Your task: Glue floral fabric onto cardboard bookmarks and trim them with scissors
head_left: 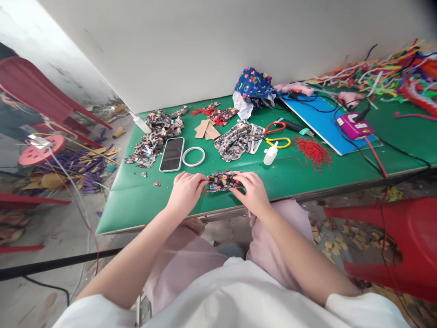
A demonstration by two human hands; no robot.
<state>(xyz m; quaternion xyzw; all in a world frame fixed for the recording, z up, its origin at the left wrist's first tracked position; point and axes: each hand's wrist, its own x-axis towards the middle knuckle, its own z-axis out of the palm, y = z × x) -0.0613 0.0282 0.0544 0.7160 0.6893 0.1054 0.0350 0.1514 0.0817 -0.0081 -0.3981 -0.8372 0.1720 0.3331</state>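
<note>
Between my two hands, at the near edge of the green-topped work table (136,200), lies a small folded piece of dark floral-print fabric (223,181), flat on the surface. I see my left hand (186,191) pinching its left end, fingers curled down onto the cloth where a bit of red cord shows, and my right hand (251,191) pressing its right end, fingertips resting on top of the fabric; both hands are closed onto the piece rather than spread. Just beyond my left hand sits a black smartphone (172,154), face up, and touching close beside it a thin white plastic ring (193,156). Farther out from that hand spreads a scatter of floral fabric scraps (153,136). Straight beyond the held piece rests a larger heap of the same printed cloth (237,140), with brown cardboard strips (206,130) near it. Beyond my right hand stands a small white glue bottle (270,154), upright, next to red-and-yellow-handled scissors (277,134) and a loose tangle of red string (312,152). Well past those lie a blue sheet (321,120) carrying a magenta box-shaped device (353,126), and a pink glue gun (295,89) by the wall.
</note>
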